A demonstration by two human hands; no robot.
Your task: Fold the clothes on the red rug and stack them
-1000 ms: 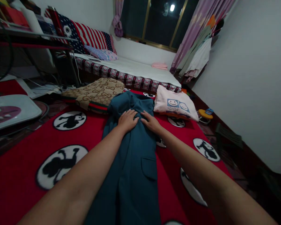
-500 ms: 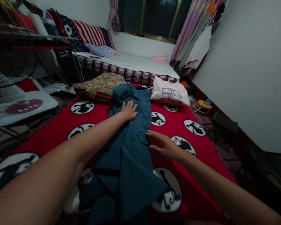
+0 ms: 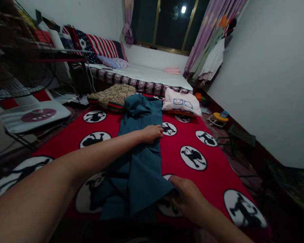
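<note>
Since the last frames, left hand (image 3: 152, 133) slides from lying flat on the long teal-blue cloth garment (image 3: 145, 161) to its right edge; right hand (image 3: 190, 196) drops from beside the pocket flap to the flared lower corner. So handling now centres on that side edge. Garment lies lengthwise on the red blanket with white monkey circles (image 3: 172, 152). Left arm reaches across, fingers curled at the edge, can't tell if gripping. Right arm low, thumb and fingers pinching the corner.
</note>
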